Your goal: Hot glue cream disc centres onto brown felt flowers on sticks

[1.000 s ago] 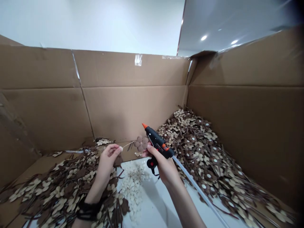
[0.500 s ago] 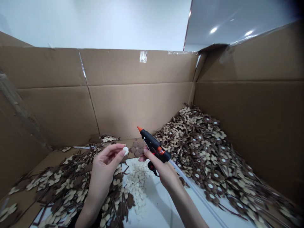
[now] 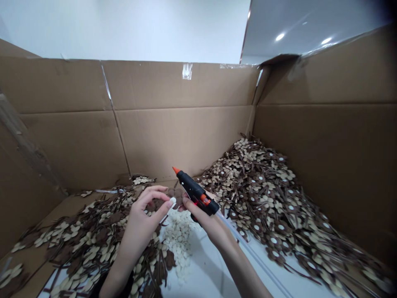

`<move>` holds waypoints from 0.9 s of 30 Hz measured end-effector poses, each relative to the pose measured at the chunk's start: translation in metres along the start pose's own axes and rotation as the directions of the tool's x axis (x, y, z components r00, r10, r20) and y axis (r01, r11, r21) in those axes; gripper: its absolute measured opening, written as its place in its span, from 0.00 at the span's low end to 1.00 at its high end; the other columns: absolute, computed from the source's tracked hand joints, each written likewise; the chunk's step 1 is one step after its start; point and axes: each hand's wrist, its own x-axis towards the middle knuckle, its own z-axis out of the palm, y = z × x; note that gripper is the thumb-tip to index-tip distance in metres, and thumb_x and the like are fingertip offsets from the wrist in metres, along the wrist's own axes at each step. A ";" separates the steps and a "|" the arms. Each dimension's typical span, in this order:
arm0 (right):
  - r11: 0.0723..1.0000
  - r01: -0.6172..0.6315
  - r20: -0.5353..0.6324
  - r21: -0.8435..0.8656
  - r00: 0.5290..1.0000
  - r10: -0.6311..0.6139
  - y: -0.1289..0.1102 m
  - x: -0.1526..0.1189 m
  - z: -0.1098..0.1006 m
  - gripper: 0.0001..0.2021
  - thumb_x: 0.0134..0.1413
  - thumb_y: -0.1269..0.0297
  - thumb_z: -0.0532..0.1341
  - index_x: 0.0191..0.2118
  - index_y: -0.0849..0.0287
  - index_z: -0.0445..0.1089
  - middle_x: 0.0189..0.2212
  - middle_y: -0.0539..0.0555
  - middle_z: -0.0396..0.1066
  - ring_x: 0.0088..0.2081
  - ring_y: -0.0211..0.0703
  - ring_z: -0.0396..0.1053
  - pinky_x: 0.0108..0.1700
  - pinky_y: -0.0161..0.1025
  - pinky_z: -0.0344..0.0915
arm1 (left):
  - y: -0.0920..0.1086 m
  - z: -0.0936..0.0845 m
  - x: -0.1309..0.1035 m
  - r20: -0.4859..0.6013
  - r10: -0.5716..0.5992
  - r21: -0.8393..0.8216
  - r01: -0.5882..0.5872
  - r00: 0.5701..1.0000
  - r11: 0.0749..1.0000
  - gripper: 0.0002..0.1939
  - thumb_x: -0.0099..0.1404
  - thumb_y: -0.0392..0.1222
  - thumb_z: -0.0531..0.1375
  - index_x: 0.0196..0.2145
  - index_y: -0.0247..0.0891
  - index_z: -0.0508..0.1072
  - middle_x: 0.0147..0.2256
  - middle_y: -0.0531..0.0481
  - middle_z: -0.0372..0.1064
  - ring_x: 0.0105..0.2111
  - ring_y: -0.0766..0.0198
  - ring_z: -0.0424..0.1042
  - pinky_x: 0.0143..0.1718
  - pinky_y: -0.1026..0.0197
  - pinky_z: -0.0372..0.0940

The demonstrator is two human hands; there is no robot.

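Observation:
My left hand (image 3: pixel 143 217) pinches a small white round disc (image 3: pixel 173 201) between thumb and fingertips. The disc is right at a brown flower (image 3: pixel 176 193) with rounded petals; whether the two touch I cannot tell. My right hand (image 3: pixel 211 221) holds the flower's right side between its fingertips. Resting over that same hand is a black glue gun (image 3: pixel 195 191) with an orange nozzle, pointing up and to the left. Most of its handle is hidden by the hand. Beneath both hands lies a heap of loose white discs (image 3: pixel 178 240) on a white board (image 3: pixel 201 265).
Brown and cream flowers with stems form a pile (image 3: pixel 93 236) on the left. A taller pile (image 3: pixel 263 194) on the right includes flowers with white centres. Cardboard walls (image 3: pixel 186 132) rise behind and at both sides. A clear cord-like strip (image 3: pixel 248 244) trails from the glue gun.
My left hand has brought the white disc rightward and slightly down, to the brown flower. The right hand, flower and glue gun have shifted a little to the left.

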 end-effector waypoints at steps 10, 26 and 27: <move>0.999 -0.007 0.053 0.039 0.999 0.005 0.011 0.005 0.001 0.09 0.44 0.61 0.61 0.29 0.61 0.63 0.23 0.49 0.64 0.27 0.34 0.64 0.31 0.32 0.63 | 0.005 0.009 -0.003 -0.004 -0.122 -0.167 0.120 0.992 0.979 0.14 0.57 0.49 0.61 0.33 0.39 0.62 0.33 0.54 0.63 0.35 0.68 0.65 0.36 0.68 0.61; 0.985 0.089 0.045 -0.146 0.995 -0.084 0.011 0.005 0.002 0.10 0.46 0.60 0.60 0.31 0.63 0.66 0.25 0.50 0.65 0.28 0.35 0.62 0.32 0.32 0.60 | 0.000 0.014 0.001 0.090 -0.193 -0.504 0.212 0.977 0.837 0.23 0.55 0.42 0.62 0.42 0.43 0.52 0.35 0.56 0.67 0.34 0.70 0.70 0.37 0.67 0.64; 0.985 0.095 0.017 -0.145 0.995 -0.093 0.013 0.006 0.002 0.10 0.47 0.60 0.60 0.32 0.63 0.66 0.25 0.50 0.66 0.28 0.36 0.62 0.33 0.33 0.61 | -0.001 0.010 0.004 0.107 -0.183 -0.491 0.212 0.977 0.845 0.25 0.55 0.42 0.63 0.45 0.44 0.52 0.36 0.55 0.68 0.35 0.69 0.70 0.38 0.66 0.64</move>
